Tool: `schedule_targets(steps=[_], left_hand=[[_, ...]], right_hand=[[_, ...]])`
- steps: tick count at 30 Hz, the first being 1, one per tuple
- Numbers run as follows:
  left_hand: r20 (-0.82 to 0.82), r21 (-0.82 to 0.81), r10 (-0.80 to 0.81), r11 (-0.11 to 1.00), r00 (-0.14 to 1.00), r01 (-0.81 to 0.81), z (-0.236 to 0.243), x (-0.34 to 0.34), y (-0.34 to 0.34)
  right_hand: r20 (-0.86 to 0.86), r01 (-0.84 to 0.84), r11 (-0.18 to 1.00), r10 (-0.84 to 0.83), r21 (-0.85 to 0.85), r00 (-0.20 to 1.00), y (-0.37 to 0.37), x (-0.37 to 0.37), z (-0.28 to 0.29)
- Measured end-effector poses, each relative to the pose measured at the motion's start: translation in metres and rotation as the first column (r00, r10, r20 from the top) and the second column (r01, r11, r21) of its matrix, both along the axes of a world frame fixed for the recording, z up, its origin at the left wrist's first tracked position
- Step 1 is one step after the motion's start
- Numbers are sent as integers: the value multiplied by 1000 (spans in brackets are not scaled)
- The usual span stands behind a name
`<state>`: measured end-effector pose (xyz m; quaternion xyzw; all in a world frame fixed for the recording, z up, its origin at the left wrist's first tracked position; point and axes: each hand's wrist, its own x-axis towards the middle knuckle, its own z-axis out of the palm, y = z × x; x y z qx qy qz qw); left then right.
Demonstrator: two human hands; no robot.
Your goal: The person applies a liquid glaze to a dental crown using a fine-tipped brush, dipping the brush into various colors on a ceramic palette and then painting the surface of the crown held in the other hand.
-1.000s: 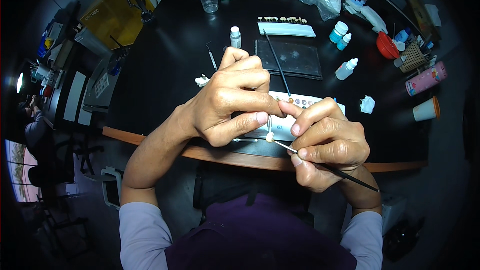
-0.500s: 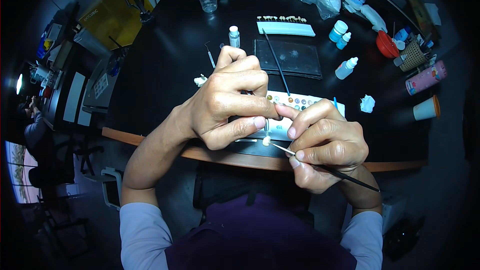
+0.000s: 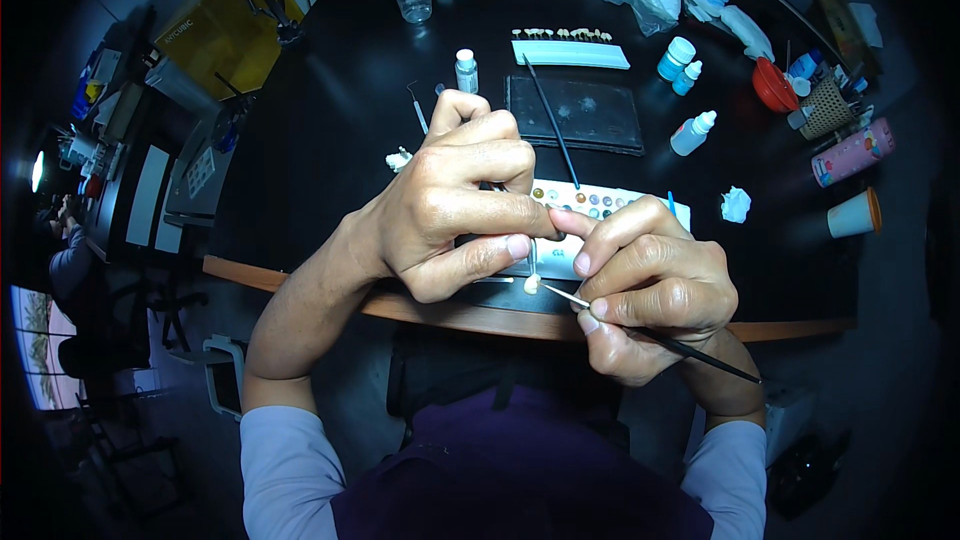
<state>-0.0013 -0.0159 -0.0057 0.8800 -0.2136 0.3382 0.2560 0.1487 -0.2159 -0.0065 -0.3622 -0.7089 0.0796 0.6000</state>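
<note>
My left hand (image 3: 455, 205) is closed around slim metal tweezers (image 3: 533, 258), mostly hidden by the fingers. At their lower end hangs a small cream-coloured dental crown (image 3: 532, 285), over the table's front edge. Pinched in my right hand (image 3: 660, 290) is a fine brush (image 3: 705, 354) with a dark handle. Its pale pointed tip is beside the crown; whether it touches I cannot tell. The fingers of both hands meet above the crown. Under and behind them lies a white palette (image 3: 560, 265) with small wells of several colours.
Beyond the palette are a dark flat slab (image 3: 590, 115) with a second brush (image 3: 550, 125) across it, and a tooth shade guide (image 3: 570, 54). Dropper bottles (image 3: 692, 133), a crumpled tissue (image 3: 735, 205) and a paper cup (image 3: 853, 215) stand rightward. A glass vial (image 3: 466, 72) is behind my left hand.
Both hands keep nearly the same place and grip. The crown's visible side has shifted very slightly, and the brush tip is still close beside it.
</note>
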Motion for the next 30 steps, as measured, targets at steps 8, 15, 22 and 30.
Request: schedule_targets(steps=[8, 15, 22, 30], left_hand=[[5, 21, 8, 1000, 1000, -8, 0, -2, 1], [31, 22, 10, 1000, 999, -10, -2, -1, 1], [143, 191, 82, 976, 986, -109, 4, -7, -1], [226, 235, 82, 962, 971, -136, 0, -6, -3]], right_hand=[[0, 16, 1000, -16, 10, 1000, 1, -3, -1], [-3, 23, 1000, -23, 7, 1000, 1, -2, -1], [45, 11, 1000, -10, -13, 999, 1, 0, 2], [80, 30, 999, -27, -36, 996, 1, -2, 2]])
